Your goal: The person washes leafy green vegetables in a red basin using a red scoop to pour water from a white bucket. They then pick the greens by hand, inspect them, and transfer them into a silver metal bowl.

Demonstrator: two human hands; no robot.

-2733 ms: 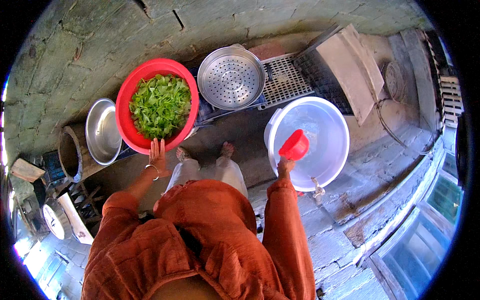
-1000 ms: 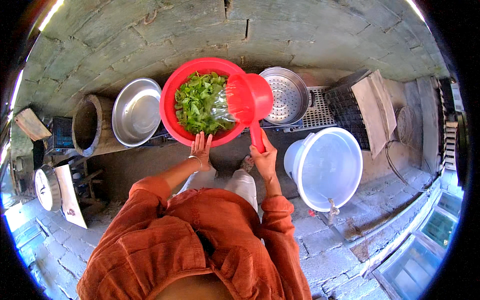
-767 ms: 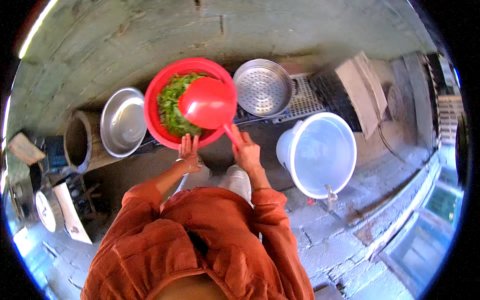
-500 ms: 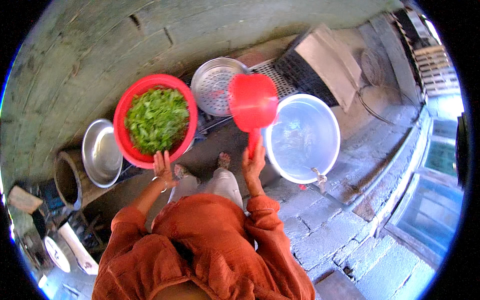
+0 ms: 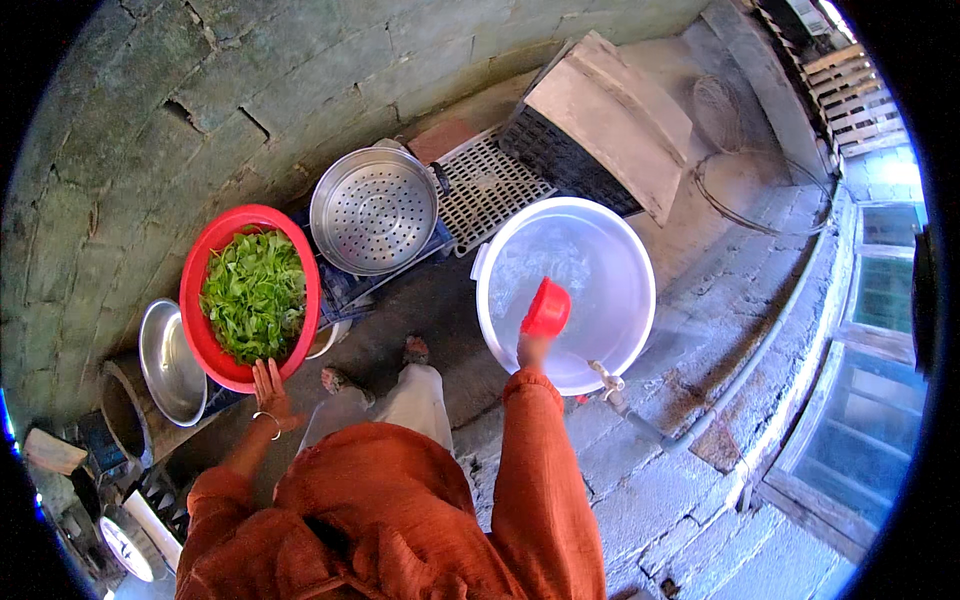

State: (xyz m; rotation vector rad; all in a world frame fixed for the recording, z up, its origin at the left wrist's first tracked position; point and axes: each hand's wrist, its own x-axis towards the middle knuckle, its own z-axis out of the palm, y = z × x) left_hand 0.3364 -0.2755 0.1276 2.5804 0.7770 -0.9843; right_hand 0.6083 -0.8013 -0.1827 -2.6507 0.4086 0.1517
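A red plastic basin [image 5: 232, 372] full of green leaves [image 5: 256, 292] stands to the left. My left hand [image 5: 272, 388], a bracelet at its wrist, lies against the basin's near rim with fingers stretched out. My right arm reaches over a large white tub [image 5: 478, 262] that appears to hold water. In that right hand [image 5: 534, 348] is a red dipper [image 5: 547, 308], gripped by its handle; the handle is mostly hidden by the hand. The dipper's bowl is over the tub, low inside its rim; whether it touches the water I cannot tell.
A perforated metal steamer pan [image 5: 375, 210] sits behind, between basin and tub. A shallow metal bowl [image 5: 172, 362] leans at far left. A tap [image 5: 606, 378] on a pipe [image 5: 725, 400] stands at the tub's near edge. A tilted board [image 5: 610, 115] rests at the back; the block wall [image 5: 300, 90] runs behind.
My right hand has moved the dipper from in front of the steamer pan rightward and down into the tub. The left hand stays at the basin's rim. The whole view has shifted.
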